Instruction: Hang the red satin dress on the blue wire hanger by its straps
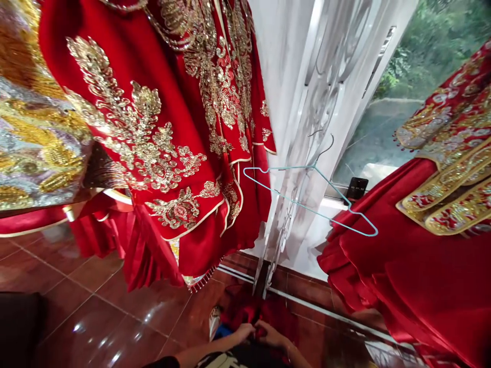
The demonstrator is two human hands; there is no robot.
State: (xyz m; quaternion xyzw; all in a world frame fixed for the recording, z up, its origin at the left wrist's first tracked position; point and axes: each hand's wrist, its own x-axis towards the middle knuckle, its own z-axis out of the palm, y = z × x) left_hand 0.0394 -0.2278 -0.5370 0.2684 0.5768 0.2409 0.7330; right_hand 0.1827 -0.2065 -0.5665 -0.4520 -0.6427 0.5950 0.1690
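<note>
Both hands sit at the bottom edge of the view, low over the floor (95, 312). The left hand (244, 332) enters from the lower left on a bare forearm, fingers curled inward. The right hand (271, 335) enters from the lower right, with its fingers bent toward the left hand. The two hands meet fingertip to fingertip, and both are closed on a fold of the red cloth (251, 312).

The red cloth lies bunched on the floor directly ahead of the hands, at the foot of the white curtain (291, 76). Its near edge is covered by the hands. A small blue and white object (215, 323) lies just left of the left hand; what it is cannot be told.

Surrounding items:
- A teal wire hanger (280, 167) hangs tilted in front of the curtain, well above the hands.
- A red robe (172, 128) with gold embroidery hangs to the left, its hem near the floor.
- A gold and silver garment (34, 128) hangs at the far left.
- A second red garment (422, 276) with gold bands fills the right side, and its skirt spreads down beside the right hand.
- A small black device (356, 188) stands on the window sill behind the hanger
</note>
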